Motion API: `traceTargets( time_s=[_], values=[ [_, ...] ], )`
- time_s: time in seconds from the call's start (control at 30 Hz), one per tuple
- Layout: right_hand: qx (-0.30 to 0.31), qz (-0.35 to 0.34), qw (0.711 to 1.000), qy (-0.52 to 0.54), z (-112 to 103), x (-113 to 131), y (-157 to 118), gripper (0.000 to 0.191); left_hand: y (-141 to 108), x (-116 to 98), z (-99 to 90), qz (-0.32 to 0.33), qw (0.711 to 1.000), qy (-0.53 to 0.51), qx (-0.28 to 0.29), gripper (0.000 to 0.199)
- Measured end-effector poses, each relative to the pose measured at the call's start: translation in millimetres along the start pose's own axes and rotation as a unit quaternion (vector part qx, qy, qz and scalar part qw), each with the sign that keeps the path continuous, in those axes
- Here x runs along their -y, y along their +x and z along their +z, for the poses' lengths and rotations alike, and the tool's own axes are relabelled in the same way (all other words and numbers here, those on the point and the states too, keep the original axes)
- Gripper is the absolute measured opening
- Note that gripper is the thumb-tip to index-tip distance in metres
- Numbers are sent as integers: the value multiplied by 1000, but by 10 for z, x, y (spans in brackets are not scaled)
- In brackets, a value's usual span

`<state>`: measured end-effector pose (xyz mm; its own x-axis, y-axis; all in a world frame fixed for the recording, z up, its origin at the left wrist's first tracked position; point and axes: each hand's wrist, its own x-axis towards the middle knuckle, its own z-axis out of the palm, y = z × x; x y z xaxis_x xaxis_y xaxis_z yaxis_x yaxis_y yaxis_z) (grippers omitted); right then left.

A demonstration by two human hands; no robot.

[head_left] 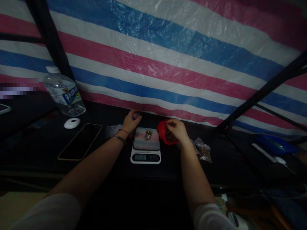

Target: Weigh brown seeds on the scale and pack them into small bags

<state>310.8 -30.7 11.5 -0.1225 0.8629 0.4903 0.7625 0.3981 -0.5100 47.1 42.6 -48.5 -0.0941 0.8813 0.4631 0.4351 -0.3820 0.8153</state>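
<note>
A white kitchen scale stands on the black table, a small number lit on its display. On its shiny weighing plate sits a small metal cup with brown bits inside. Behind the plate's left corner, my left hand is closed around a small round, clear-looking object; its exact kind is unclear. My right hand reaches into an open red plastic bag of dried brown pieces, its fingers pinched together. What lies between those fingertips is hidden.
Small clear bags of brown pieces lie right of the red bag. Flat clear bags are by my left wrist. Further left are a phone, a white oval case and a large plastic bottle. Striped sheeting hangs behind.
</note>
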Motion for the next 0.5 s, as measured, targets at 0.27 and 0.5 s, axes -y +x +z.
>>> traceTargets(
  time_s=[0.27, 0.5],
  values=[
    [102, -136, 982, 85, 421, 516, 23, 11, 0, -18, -13, 7, 1000, 10, 5, 45],
    [126, -168, 977, 49, 492, 509, 6, 8, -9, -14, 3, 10, 1000, 10, 1, 45]
  ],
)
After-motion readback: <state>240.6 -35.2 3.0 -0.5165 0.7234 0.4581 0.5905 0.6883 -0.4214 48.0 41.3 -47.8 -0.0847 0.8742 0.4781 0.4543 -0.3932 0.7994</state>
